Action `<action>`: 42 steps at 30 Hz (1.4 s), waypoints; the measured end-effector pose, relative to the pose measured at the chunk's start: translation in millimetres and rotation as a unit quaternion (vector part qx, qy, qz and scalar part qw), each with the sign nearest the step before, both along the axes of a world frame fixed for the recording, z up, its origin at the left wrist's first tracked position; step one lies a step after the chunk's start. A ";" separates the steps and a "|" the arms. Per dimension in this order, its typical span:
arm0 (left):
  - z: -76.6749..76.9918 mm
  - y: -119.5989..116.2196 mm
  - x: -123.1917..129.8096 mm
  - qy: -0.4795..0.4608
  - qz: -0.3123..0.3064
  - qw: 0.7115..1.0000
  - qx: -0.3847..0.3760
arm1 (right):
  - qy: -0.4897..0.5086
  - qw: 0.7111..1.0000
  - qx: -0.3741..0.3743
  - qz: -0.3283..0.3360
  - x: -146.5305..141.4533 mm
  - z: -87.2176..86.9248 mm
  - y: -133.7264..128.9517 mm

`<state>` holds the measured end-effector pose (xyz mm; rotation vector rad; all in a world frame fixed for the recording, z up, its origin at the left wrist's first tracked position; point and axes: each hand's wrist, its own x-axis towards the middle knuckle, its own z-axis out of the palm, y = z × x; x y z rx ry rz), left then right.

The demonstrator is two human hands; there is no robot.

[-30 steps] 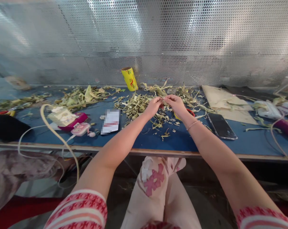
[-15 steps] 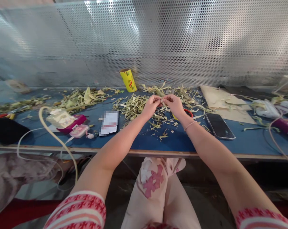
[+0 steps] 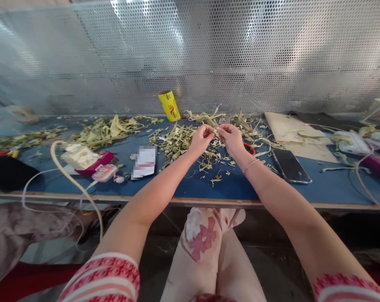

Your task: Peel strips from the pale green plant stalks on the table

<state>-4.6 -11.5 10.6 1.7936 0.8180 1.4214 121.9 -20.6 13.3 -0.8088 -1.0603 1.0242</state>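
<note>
Plant scraps (image 3: 174,144) lie heaped on the blue table (image 3: 190,184). My left hand (image 3: 201,138) and right hand (image 3: 232,138) nearly meet over the heap's right side, both pinching a pale sliver (image 3: 217,132), its details too small to make out. Phone (image 3: 291,165) lies right of my right hand; yellow tube (image 3: 169,105) stands tilted near the perforated panel (image 3: 190,54).

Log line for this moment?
left hand: pinching plant bit | right hand: pinching same bit | plant pile: on table | yellow tube: behind pile | phone: right of hands
</note>
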 end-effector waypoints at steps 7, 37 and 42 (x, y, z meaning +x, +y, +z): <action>-3.9 -2.7 3.0 0.017 0.044 0.996 0.081 | 0.033 0.999 0.013 0.011 -2.9 -0.8 -1.6; -0.1 -8.9 -2.6 0.069 0.116 0.960 0.244 | 0.018 0.998 0.007 0.058 2.0 11.9 -8.7; -5.9 -3.8 1.8 0.008 0.094 0.983 0.159 | 0.008 0.998 0.010 0.058 3.2 10.7 -7.9</action>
